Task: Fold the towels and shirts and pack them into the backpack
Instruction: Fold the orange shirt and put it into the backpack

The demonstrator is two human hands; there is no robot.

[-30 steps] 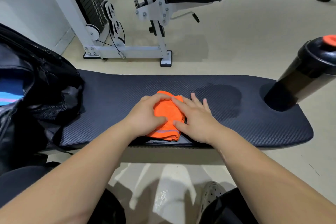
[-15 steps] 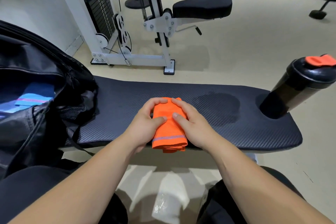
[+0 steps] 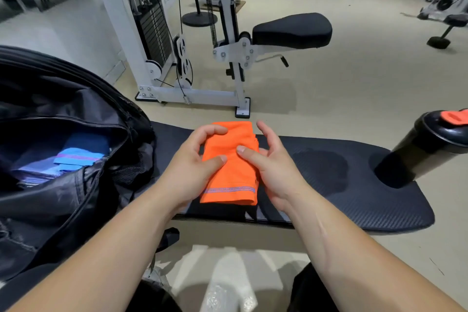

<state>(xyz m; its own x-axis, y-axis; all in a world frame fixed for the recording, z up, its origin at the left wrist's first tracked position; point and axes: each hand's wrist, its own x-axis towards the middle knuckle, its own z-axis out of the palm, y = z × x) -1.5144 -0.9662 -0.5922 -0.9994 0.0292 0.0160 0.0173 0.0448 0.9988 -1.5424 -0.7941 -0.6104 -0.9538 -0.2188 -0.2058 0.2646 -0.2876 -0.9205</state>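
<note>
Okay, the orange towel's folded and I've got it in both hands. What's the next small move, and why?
Probably swing the orange towel left toward the backpack. It looks fully folded, the left hand and right hand both pinch it over the bench, and the backpack gapes open just beside them with a blue towel already inside.

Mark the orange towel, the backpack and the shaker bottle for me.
orange towel (image 3: 229, 180), head view, bare orange face below the thumbs.
backpack (image 3: 76, 99), head view, black upper flap above the opening.
shaker bottle (image 3: 417, 157), head view, black body below the lid.
</note>
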